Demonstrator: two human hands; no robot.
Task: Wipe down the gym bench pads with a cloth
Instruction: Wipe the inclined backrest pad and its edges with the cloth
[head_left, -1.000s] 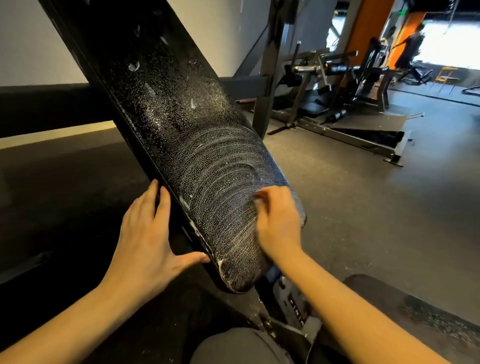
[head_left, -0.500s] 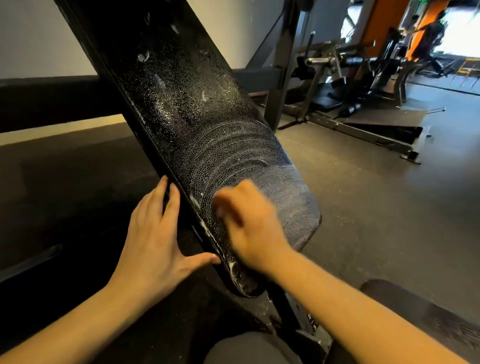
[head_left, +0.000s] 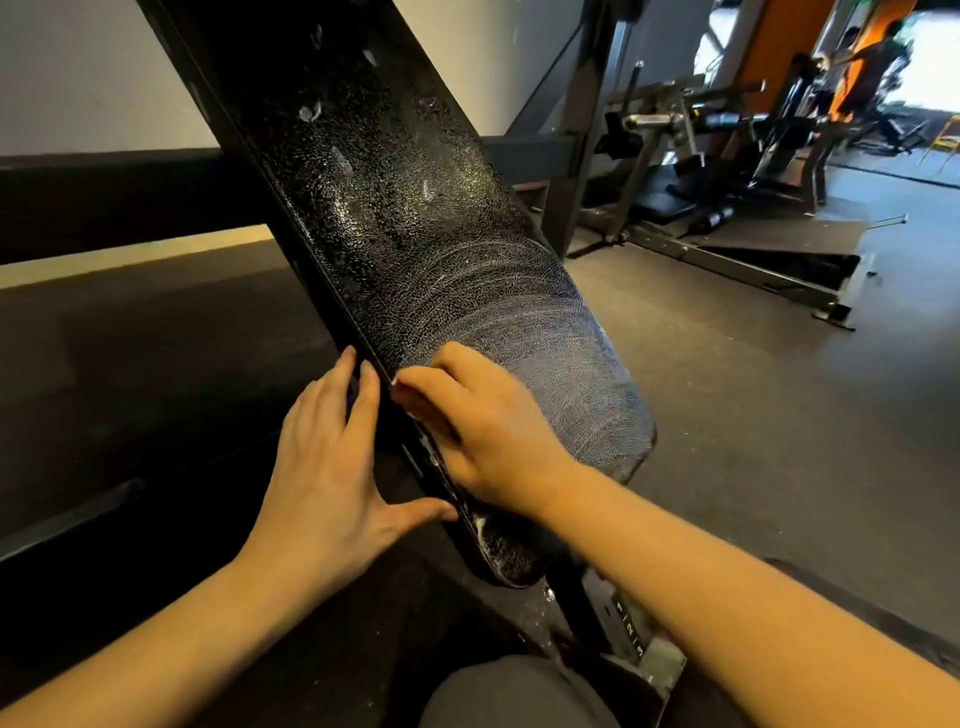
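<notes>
Head view: a long black cracked-vinyl bench pad (head_left: 467, 270) slants upward, wet and streaked with foam; it looks firm but probably slick. The right hand (head_left: 483, 431), fingers curled, presses near the pad's left edge. The cloth is hidden beneath it, so its grip cannot be told. The left hand (head_left: 332, 467), fingers straight, braces the side edge, a sound place to steady it. Grey rubber floor (head_left: 753, 415) and dark weight machines (head_left: 727, 156) lie beyond.

Under my right hand (head_left: 488, 431) the black pad (head_left: 405, 218) looks like grainy, cracked vinyl: glossy and wet in the upper middle, streaked whitish lower down. The post (head_left: 576, 171) behind is matt dark metal; the floor (head_left: 753, 415) matt, rough.
</notes>
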